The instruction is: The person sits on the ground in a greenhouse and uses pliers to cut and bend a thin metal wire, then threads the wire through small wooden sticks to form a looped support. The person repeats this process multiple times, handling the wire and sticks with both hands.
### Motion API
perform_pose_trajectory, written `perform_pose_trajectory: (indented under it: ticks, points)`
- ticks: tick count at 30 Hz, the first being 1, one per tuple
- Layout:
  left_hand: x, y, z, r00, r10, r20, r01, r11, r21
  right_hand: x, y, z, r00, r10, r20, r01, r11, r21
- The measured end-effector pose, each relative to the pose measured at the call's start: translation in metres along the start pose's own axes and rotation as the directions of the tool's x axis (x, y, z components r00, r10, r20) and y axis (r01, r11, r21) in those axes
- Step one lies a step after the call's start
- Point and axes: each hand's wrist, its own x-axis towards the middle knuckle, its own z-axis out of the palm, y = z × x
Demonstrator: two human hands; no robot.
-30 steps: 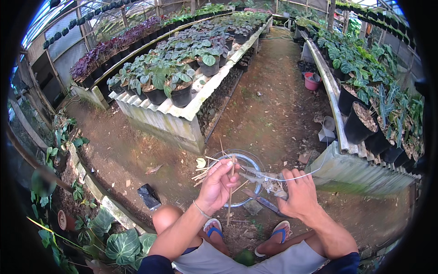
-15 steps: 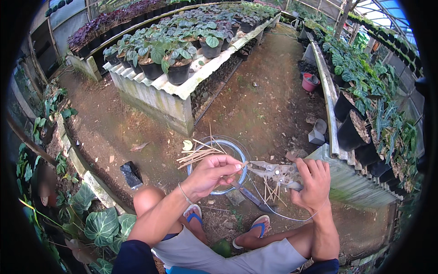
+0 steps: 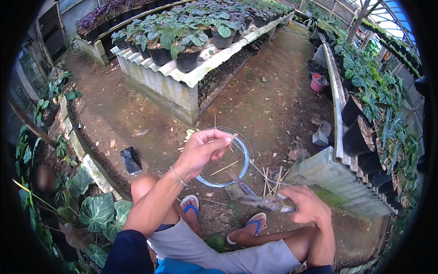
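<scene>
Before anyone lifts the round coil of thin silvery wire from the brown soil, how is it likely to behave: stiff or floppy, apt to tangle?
The round coil of thin silvery wire would probably flex yet spring back, since it looks thin but lies in smooth curves. It may tangle, as some turns stray outside the main ring.

Pliers [image 3: 268, 202], five o'clock: blurred, opening indeterminate; grips partly hidden by right hand [image 3: 310, 204].
Wire coil [image 3: 247, 159], centre: nine o'clock arc hidden behind left hand [image 3: 205, 148].
Stick [image 3: 234, 136]: partly hidden by that hand's fingers.
Dark sleeve [image 3: 127, 253], seven o'clock: cut by lower edge.
</scene>
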Motion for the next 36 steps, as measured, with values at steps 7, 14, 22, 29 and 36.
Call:
perform_pose_trajectory:
  ticks: [7, 14, 22, 29, 36]
  points:
    - [-0.001, 0.001, -0.006, 1.000, 0.023, 0.002, -0.023, 0.935, 0.354, -0.022, -0.005, -0.030, 0.933, -0.212, -0.290, 0.302, 0.900, 0.315]
    - [-0.002, -0.017, 0.007, 0.990, -0.094, 0.101, 0.031, 0.863, 0.504, 0.008, -0.013, -0.011, 0.687, -0.168, -0.707, -0.190, 0.897, -0.398]
    - [-0.001, -0.036, 0.015, 0.975, -0.107, 0.197, -0.005, 0.868, 0.496, 0.021, -0.019, -0.007, 0.737, -0.243, -0.631, -0.140, 0.858, -0.494]
    - [-0.003, -0.033, 0.018, 0.964, -0.170, 0.205, 0.027, 0.829, 0.558, 0.024, -0.017, -0.005, 0.755, -0.236, -0.612, -0.132, 0.859, -0.495]
    - [-0.005, -0.033, 0.016, 0.953, -0.217, 0.213, 0.050, 0.804, 0.593, 0.025, -0.018, -0.004, 0.741, -0.261, -0.618, -0.126, 0.851, -0.510]
